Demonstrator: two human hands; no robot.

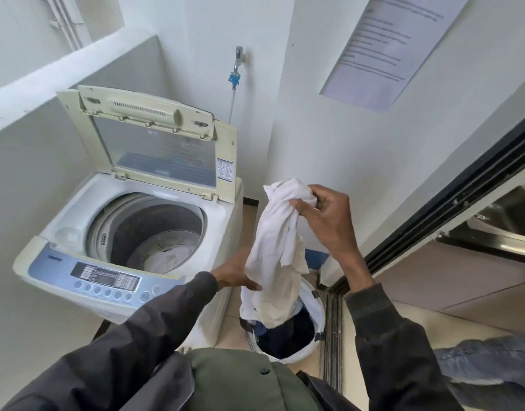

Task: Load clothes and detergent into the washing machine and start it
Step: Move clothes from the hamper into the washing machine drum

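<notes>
One washing machine [77, 250] fills the frame's left, lid [154, 152] up, drum [154, 226] contents dim. Centre-right, a limp, creased white garment [277, 256] hangs over the half-hidden basket [319, 318]. Its top is pinched by the right hand [326, 215]; the left hand [234, 274] sits partly behind it, grip impossible to tell.

right hand [323, 221] pinches white garment [273, 247] | left hand [233, 275] touches it | washing machine [62, 232] lid [154, 152] up

Illegible notice [388, 46] text; left hand [233, 275] half behind white garment [276, 247].

Printed wall notice [394, 46]; wall tap [239, 59]
</notes>
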